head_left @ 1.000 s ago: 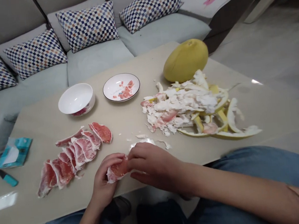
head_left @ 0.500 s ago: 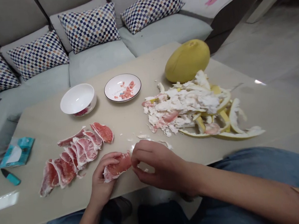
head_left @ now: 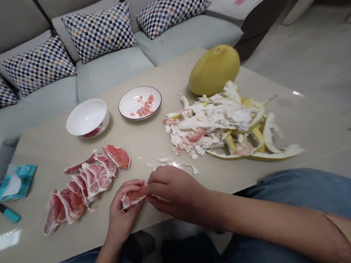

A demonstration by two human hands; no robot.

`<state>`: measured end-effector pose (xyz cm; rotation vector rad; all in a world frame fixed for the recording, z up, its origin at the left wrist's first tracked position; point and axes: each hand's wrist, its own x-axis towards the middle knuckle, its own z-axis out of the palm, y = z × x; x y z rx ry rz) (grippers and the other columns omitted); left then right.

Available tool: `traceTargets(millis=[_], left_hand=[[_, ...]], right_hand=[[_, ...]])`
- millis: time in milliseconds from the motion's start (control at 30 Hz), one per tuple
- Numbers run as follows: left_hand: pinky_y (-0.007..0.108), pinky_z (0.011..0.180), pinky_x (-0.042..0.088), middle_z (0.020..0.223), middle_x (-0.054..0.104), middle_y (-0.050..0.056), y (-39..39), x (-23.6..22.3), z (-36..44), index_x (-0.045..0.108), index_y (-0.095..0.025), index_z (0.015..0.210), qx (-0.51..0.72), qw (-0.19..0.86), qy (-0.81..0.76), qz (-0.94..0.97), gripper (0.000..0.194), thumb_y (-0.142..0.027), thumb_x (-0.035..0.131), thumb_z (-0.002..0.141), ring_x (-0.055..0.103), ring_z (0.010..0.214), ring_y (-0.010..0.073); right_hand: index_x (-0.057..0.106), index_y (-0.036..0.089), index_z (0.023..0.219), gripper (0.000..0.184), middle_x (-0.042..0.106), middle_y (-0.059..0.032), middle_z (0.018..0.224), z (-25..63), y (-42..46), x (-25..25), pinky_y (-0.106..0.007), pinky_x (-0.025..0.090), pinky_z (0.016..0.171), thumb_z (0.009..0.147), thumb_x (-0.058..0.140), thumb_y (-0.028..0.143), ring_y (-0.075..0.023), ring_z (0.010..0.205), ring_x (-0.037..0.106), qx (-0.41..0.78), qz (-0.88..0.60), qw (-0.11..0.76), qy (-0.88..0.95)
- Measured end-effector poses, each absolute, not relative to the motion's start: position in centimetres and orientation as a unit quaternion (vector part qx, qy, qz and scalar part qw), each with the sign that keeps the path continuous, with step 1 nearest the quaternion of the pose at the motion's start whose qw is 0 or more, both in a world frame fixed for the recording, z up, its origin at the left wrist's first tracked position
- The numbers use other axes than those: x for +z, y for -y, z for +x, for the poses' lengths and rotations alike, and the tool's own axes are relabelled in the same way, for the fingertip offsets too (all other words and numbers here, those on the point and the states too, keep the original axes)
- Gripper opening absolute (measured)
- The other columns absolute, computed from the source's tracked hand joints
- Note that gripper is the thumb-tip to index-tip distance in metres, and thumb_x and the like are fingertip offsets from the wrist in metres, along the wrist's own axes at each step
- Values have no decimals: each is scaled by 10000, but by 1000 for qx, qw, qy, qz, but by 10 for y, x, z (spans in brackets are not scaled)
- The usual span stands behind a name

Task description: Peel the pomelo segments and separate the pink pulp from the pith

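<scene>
A pink pomelo segment (head_left: 134,196) with white membrane on it is held over the table's near edge. My left hand (head_left: 125,207) is closed around its left side. The fingers of my right hand (head_left: 175,193) are bent and pinched together at the segment's right end, covering that end; whether they grip flesh or membrane is hidden. To the left lies a row of several more pomelo segments (head_left: 90,179), their membranes still on. Scraps of white pith (head_left: 193,168) lie just beyond my right hand.
A white bowl (head_left: 87,117) and a plate (head_left: 125,107) with pink pulp bits stand farther back. At right are a heap of peel and pith (head_left: 213,119) and a whole pomelo (head_left: 215,70). A tissue pack (head_left: 26,174) and a teal-handled tool (head_left: 9,212) lie far left.
My right hand has moved left onto the segment's right end, and its fingers have drawn together. My left hand still holds the segment. The whole view has shifted slightly.
</scene>
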<state>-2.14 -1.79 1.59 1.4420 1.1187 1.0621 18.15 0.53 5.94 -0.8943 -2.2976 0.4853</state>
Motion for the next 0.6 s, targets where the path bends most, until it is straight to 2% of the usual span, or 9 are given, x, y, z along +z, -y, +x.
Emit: traceTargets(millis=[167,233,333,433,467,533,600], left_hand=[[298,937,459,1122,670,46,16,18,-22,657,-248,964,444,512,-476,560,221,-155,714,772,593,1110,197],[302,912,474,1099,684,56,15,17,-24,657,-229,949,457,532,-484,524,222,-184,739,748,615,1086,210],[328,897,485,1084,693,83,13,18,-25,651,-191,954,477,558,-496,463,277,-227,775,709,648,1032,231],[341,890,494,1078,693,83,12,21,-24,629,-180,985,491,599,-494,396,337,-230,790,693,672,984,228],[335,886,498,1069,696,72,12,22,-23,622,-185,988,493,615,-488,374,349,-219,795,687,680,971,221],[319,883,500,1042,705,49,12,25,-21,609,-198,987,500,644,-472,336,371,-193,807,673,692,949,205],[319,886,503,1020,712,33,12,28,-19,601,-207,987,508,664,-456,304,403,-183,823,653,702,929,202]], right_hand=[[570,183,720,75,569,-18,674,187,-7,70,-258,367,603,736,525,125,-155,641,493,210,-366,354,835],[534,188,689,81,552,-10,671,198,-14,76,-250,371,612,729,521,119,-146,640,494,227,-397,360,813],[558,182,710,106,587,-18,695,221,-32,76,-243,359,606,758,513,99,-143,642,520,234,-463,279,808],[634,195,930,254,674,-42,792,239,-49,64,-241,310,560,764,503,55,-164,666,579,207,-527,145,812],[646,200,943,247,687,-48,786,242,-53,60,-246,287,542,776,517,71,-174,660,589,187,-550,110,806],[662,193,823,101,675,-55,694,244,-57,55,-259,241,513,814,562,175,-191,614,584,145,-592,75,789],[646,189,734,153,645,-56,633,241,-57,53,-269,236,507,844,560,250,-199,593,570,116,-597,88,789]])
